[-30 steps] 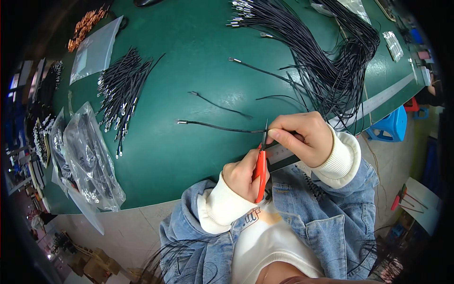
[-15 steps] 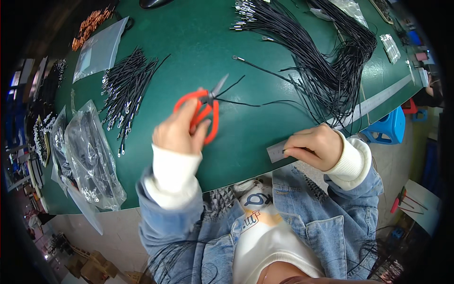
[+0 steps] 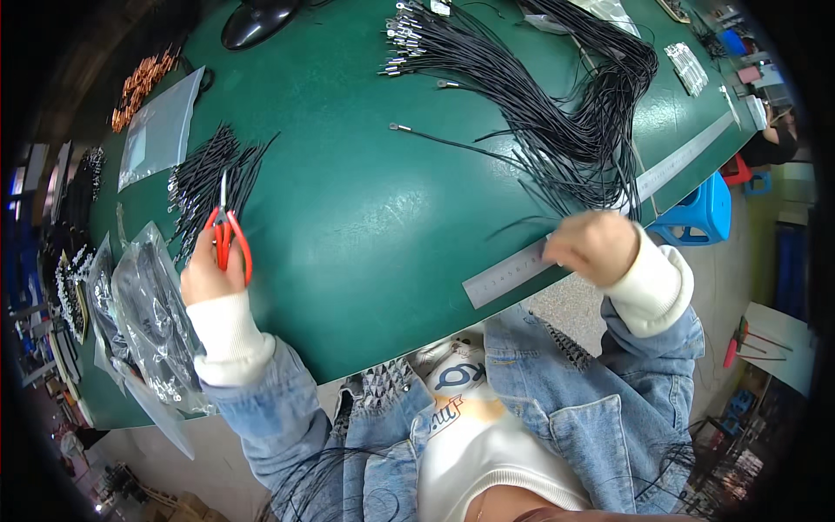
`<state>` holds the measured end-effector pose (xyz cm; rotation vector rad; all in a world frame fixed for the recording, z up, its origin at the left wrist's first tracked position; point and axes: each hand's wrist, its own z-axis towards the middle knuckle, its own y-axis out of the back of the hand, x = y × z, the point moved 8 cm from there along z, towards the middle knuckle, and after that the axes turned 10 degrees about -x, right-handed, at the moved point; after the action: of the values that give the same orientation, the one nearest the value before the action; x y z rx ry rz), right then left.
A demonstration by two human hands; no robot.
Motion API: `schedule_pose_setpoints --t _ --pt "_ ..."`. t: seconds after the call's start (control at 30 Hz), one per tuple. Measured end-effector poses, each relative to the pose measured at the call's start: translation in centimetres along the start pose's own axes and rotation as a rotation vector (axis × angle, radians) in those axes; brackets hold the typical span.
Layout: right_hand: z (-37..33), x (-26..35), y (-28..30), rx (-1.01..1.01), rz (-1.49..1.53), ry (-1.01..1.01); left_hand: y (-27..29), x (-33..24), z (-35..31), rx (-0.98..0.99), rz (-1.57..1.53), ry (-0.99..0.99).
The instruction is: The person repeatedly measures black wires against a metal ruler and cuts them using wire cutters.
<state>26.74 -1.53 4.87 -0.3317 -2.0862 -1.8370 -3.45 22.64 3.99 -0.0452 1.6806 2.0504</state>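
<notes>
My left hand (image 3: pixel 213 274) is closed round the red handles of a pair of scissors (image 3: pixel 224 228). The narrow blades point away from me, over a pile of short black wires (image 3: pixel 217 161) with metal ring terminals. My right hand (image 3: pixel 596 248) has its fingers bent together at the table's front edge, beside a steel ruler (image 3: pixel 504 277); whatever they pinch is hidden and blurred. Just beyond it lie the loose ends of a large bundle of long black wires (image 3: pixel 557 109). One wire with a ring terminal (image 3: pixel 400 128) sticks out leftward from that bundle.
Clear plastic bags (image 3: pixel 148 304) with dark contents lie at the left table edge. Behind them are a flat bag (image 3: pixel 161 130), copper-coloured parts (image 3: pixel 143 83) and a black computer mouse (image 3: pixel 259 22). Silvery pieces (image 3: pixel 687 70) rest at the far right. A blue stool (image 3: pixel 700 209) stands beyond the table edge.
My left hand has carried the scissors left, from mid-table to the short-wire pile. The cut-looking wire piece by the blades no longer shows there. My right hand stays near the ruler, uncovering more of it.
</notes>
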Motion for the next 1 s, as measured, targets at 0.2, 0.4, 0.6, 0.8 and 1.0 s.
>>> schedule_pose_setpoints --t 0.2,0.4,0.6,0.8,1.0 --pt "4.0 -2.6 4.2 -0.632 0.071 -0.206 -0.8 -3.5 -4.3 0.088 -0.331 -0.050" --pt "5.4 -4.4 2.2 -0.583 -0.056 -0.148 -0.9 -6.4 -6.3 0.139 -0.338 -0.095" --pt "3.6 -3.9 5.5 -0.849 0.183 -0.257 -1.3 -6.2 -7.6 0.154 -0.261 -0.108" --pt "2.8 -2.0 4.3 -0.521 0.587 -0.248 0.6 -9.3 -8.1 0.006 -0.105 -0.344" --pt "0.4 -0.5 0.6 -0.076 0.500 -0.154 0.3 -13.8 -10.8 0.193 -0.550 -0.394"
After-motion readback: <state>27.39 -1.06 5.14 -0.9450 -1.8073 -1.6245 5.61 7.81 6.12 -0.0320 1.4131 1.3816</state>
